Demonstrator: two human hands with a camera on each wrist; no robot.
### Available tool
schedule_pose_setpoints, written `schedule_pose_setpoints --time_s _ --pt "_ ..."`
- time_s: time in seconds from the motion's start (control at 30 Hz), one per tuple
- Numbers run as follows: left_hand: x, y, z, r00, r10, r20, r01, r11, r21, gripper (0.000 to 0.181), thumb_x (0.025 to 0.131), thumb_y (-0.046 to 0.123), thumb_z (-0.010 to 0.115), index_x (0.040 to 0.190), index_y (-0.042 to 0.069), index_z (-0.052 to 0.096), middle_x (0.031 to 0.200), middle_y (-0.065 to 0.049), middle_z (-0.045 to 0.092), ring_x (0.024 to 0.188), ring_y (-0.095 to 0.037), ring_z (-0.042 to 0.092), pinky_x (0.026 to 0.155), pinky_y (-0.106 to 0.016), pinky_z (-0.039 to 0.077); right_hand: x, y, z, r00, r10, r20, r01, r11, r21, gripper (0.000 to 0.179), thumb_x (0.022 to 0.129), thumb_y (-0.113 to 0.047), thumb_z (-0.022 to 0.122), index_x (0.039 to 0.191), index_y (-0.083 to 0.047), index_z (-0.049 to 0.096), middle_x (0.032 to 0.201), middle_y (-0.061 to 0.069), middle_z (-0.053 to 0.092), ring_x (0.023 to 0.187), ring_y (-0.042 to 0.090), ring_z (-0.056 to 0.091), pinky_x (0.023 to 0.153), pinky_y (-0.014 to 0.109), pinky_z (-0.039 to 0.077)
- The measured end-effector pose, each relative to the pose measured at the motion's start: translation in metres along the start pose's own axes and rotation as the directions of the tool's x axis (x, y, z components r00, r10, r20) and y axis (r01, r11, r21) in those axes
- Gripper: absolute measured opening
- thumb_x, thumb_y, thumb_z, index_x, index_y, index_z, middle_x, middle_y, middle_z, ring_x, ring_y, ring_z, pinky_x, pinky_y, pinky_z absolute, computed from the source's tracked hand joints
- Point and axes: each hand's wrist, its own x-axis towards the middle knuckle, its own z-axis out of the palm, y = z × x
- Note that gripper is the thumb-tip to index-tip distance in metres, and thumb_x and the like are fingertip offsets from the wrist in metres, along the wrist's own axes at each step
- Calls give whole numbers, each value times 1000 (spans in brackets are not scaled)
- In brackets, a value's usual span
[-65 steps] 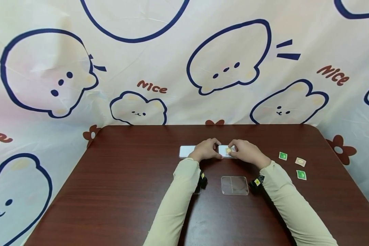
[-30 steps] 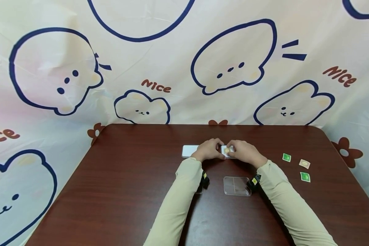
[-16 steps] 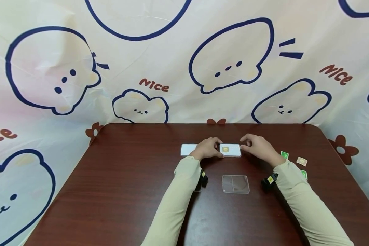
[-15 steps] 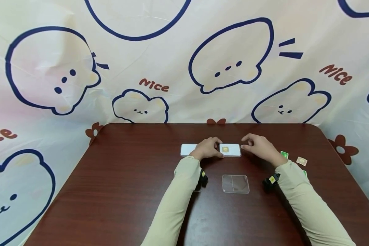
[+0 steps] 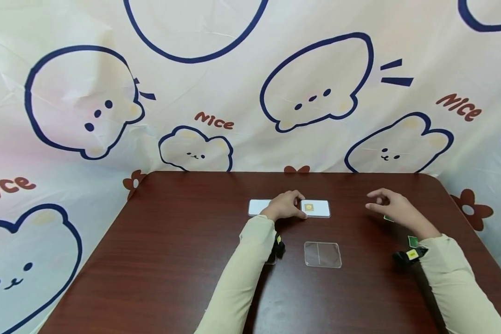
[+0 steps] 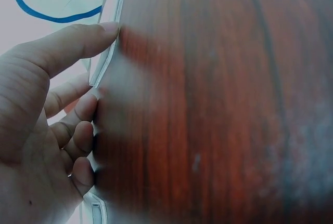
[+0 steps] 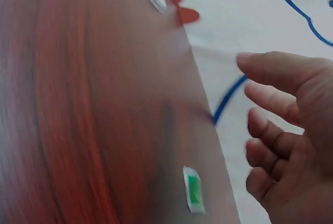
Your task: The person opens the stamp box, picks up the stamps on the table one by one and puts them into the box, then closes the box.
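My left hand (image 5: 283,205) grips the near end of a flat white rectangular case (image 5: 320,209) by its edges, thumb on the front side. A transparent rim shows on the case (image 6: 110,52) in the left wrist view. On its white top lies a small square beige sticker (image 5: 309,207), left of centre. A second white case (image 5: 257,207) lies to the left, partly behind that hand. My right hand (image 5: 394,208) hovers at the right with bent fingers and nothing between them. Beneath it a green sticker (image 5: 388,218) peeks out; another green sticker (image 5: 413,241) lies by the wrist.
A clear plastic lid (image 5: 323,254) lies on the brown table (image 5: 171,260) in front of the cases. Another clear edge (image 5: 271,261) shows beside the left wrist, mostly hidden. A patterned cloth (image 5: 242,93) hangs behind the table.
My right hand has let go at the sticker-bearing case and moved right, over the loose stickers, covering the beige one there. The placed sticker is now uncovered. My left hand keeps its hold.
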Motion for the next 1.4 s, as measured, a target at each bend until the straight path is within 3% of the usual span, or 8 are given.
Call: schedule_pose_setpoints --time_s 0.33,0.5,0.63,0.8,1.0,1.4 --pt "-1 -1 -1 1000 7 12 -7 1000 3 57 80 40 77 129 21 56 106 3 57 90 -12 53 76 -27 43 -25 35 -22 996 53 69 -52 999 -9 63 93 -38 63 133 7 44 115 25 51 86 22 49 61 29 47" --pt "-1 -2 -3 1000 -2 22 2 1000 5 58 80 41 77 130 22 55 110 3 57 93 -12 53 79 -28 44 -34 48 -28 994 60 87 -58 998 -28 68 91 -37 65 134 10 41 123 34 48 100 36 49 74 39 50" --pt "-1 -3 -5 1000 -1 11 1 1000 -2 58 79 40 78 130 22 56 106 2 57 90 -12 53 76 -27 44 -38 58 -31 994 67 90 -64 997 -30 70 92 -37 64 135 11 39 125 35 47 106 42 47 82 49 48" --pt "0 -4 -6 1000 -6 -1 6 1000 -5 57 79 40 78 129 21 57 102 3 56 88 -12 52 74 -27 42 -41 68 -34 992 86 97 -84 996 -25 71 92 -38 63 135 13 37 126 36 46 107 41 48 82 47 46" --pt "0 -4 -4 1000 -7 5 7 1000 -11 56 79 40 78 128 21 57 100 2 55 87 -13 51 73 -26 41 -48 79 -38 992 100 81 -93 992 -90 70 92 -38 63 133 15 40 123 35 49 102 37 51 74 31 45" --pt "0 0 -3 1000 -3 13 3 1000 -9 56 79 39 78 128 21 57 100 3 55 87 -13 51 73 -26 41 -53 91 -39 991 119 63 -112 988 -109 64 91 -35 65 128 15 48 117 31 55 86 8 50 70 25 42"
